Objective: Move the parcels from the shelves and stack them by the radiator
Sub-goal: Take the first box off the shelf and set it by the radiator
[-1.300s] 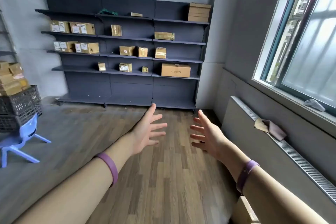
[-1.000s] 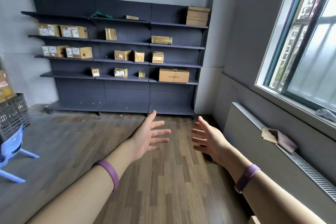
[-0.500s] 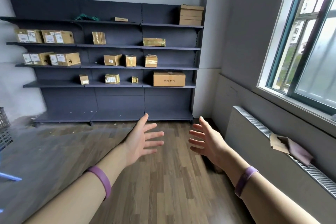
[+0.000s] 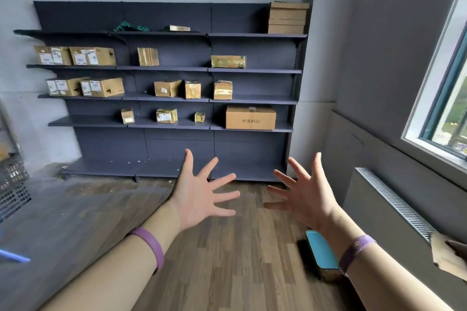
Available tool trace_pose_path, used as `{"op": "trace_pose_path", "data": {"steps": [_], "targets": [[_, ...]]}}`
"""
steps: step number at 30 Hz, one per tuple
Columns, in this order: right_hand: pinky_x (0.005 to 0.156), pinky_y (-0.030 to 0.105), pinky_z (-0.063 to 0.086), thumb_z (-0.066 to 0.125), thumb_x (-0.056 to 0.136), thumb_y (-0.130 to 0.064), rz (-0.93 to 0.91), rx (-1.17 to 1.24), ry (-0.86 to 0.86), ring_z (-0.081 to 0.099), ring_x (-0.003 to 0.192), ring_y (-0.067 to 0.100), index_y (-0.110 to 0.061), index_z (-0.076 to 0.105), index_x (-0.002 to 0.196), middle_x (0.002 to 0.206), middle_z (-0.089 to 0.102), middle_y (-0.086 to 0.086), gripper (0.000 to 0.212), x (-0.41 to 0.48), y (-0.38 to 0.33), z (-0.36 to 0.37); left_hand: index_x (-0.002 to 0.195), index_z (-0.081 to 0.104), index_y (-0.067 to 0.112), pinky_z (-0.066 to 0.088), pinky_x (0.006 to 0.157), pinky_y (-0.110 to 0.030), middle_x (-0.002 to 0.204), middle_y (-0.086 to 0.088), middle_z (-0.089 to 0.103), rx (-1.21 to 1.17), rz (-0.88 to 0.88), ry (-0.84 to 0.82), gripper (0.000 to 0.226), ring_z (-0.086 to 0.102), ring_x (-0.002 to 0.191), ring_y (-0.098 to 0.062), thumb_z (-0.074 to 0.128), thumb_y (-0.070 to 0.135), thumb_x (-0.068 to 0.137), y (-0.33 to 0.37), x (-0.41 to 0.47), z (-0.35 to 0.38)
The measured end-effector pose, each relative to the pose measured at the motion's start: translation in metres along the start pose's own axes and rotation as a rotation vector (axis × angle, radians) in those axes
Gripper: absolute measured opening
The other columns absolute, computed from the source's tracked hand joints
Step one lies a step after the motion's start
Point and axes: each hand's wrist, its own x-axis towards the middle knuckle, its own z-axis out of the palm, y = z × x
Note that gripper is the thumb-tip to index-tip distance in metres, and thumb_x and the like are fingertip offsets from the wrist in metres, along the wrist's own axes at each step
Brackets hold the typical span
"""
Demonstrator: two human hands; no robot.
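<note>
A dark grey shelf unit point(image 4: 252, 35) stands against the far wall with several cardboard parcels on it. The largest parcel point(image 4: 250, 117) sits on the lowest right shelf, and a stack of boxes point(image 4: 286, 17) is on the top right. My left hand point(image 4: 199, 194) and my right hand point(image 4: 303, 192) are stretched out in front of me over the wooden floor, fingers spread, holding nothing. The radiator point(image 4: 394, 202) runs along the right wall under the window. A teal-topped parcel point(image 4: 321, 252) lies on the floor beside it, partly hidden by my right forearm.
A piece of cardboard point(image 4: 444, 255) lies on the radiator's top at the right edge. A black plastic crate point(image 4: 12, 187) is at the left edge, with a blue bar point(image 4: 14, 257) below it. The window point(image 4: 449, 108) is at the upper right.
The view has closed in on the shelves and swung right. Both hands rose and spread their fingers wider. The teal-topped parcel has come into view by the radiator.
</note>
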Motion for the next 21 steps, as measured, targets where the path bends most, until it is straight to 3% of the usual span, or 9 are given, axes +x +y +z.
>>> {"op": "trace_pose_path", "data": {"steps": [6,12,21], "targets": [[0.091,0.075,0.040,0.044,0.060,-0.089,0.018,0.034,-0.051,0.032,0.140,0.047,-0.043,0.034,0.147,0.155,0.036,0.009,0.100,0.066,-0.025,-0.018,0.143,0.038,0.044,0.037,0.097,-0.073,0.131,-0.011,0.064,0.020,-0.010,0.034,0.093,0.061,0.114,-0.047,0.034,0.094,0.066,0.014,0.072,-0.005],[0.094,0.071,0.042,0.042,0.062,-0.091,0.034,-0.001,-0.061,0.038,0.137,0.044,-0.039,0.036,0.148,0.153,0.040,0.008,0.101,0.148,-0.031,-0.031,0.143,0.044,0.035,0.037,0.101,-0.069,0.128,-0.010,0.066,0.052,-0.009,0.036,0.093,0.063,0.114,-0.042,0.030,0.092,0.070,0.039,0.151,-0.030],[0.095,0.072,0.041,0.042,0.060,-0.091,0.004,0.035,-0.035,0.045,0.130,0.046,-0.039,0.036,0.147,0.151,0.044,0.009,0.101,0.311,-0.049,-0.033,0.141,0.043,0.045,0.034,0.097,-0.076,0.135,-0.012,0.060,-0.088,-0.047,-0.082,0.095,0.055,0.119,-0.051,0.035,0.097,0.062,0.108,0.298,-0.103]]}}
